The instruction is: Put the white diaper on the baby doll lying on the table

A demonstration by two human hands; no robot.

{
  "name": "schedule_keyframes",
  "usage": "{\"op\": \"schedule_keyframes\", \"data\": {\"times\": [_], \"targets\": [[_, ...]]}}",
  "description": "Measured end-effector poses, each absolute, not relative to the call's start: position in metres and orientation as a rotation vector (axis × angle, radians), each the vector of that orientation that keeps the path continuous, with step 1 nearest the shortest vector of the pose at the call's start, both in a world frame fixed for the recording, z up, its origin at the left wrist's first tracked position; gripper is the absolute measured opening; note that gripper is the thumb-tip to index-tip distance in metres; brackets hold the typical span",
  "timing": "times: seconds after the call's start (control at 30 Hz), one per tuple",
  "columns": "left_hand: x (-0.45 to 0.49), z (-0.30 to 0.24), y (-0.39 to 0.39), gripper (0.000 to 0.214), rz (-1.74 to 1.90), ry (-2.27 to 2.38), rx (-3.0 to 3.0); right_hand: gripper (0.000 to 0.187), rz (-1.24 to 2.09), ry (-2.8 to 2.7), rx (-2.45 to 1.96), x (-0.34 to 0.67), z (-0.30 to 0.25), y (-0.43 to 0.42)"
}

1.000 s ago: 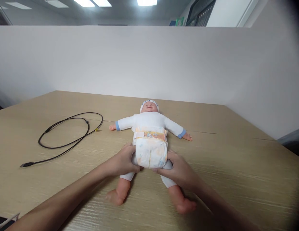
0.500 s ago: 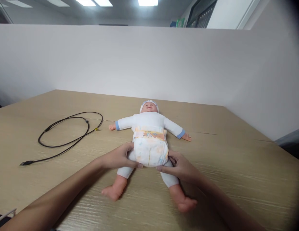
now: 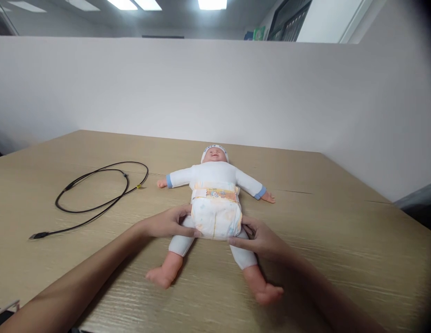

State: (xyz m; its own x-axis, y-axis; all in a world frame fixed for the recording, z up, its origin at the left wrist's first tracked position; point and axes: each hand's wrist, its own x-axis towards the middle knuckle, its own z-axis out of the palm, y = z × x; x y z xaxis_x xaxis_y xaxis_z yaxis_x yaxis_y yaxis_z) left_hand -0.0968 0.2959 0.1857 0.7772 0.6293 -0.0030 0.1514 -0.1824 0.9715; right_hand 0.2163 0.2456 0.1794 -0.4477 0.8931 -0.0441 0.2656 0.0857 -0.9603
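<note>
A baby doll [image 3: 217, 171] in a white suit with blue cuffs lies on its back, head away from me, arms and legs spread. Around its waist and hips is a white diaper [image 3: 215, 217] with an orange patterned front band. My left hand [image 3: 171, 223] grips the diaper's edge at the leg on the left, thumb across the thigh. At the opposite leg edge my right hand [image 3: 262, 237] does the same, its thumb near the diaper's bottom. The fingertips of both hands are partly hidden behind the diaper and thighs.
A loosely coiled black cable [image 3: 107, 206] with a plug lies on the wooden table [image 3: 340, 240] to the left of the doll. Behind the table rises a pale partition wall [image 3: 201, 88]. At the lower left edge a thin white cord [image 3: 7, 309] shows.
Both thumbs have slid slightly outward from the diaper's middle, the left one more. The doll and the cable lie as before.
</note>
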Motion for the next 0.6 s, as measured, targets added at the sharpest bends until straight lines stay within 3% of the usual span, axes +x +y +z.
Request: {"op": "schedule_keyframes", "data": {"times": [0.6], "targets": [[-0.1006,0.1898,0.2980,0.041,0.482,0.562,1.688,0.047,1.307,-1.852,-1.150,0.2219,0.1756,0.2498]]}}
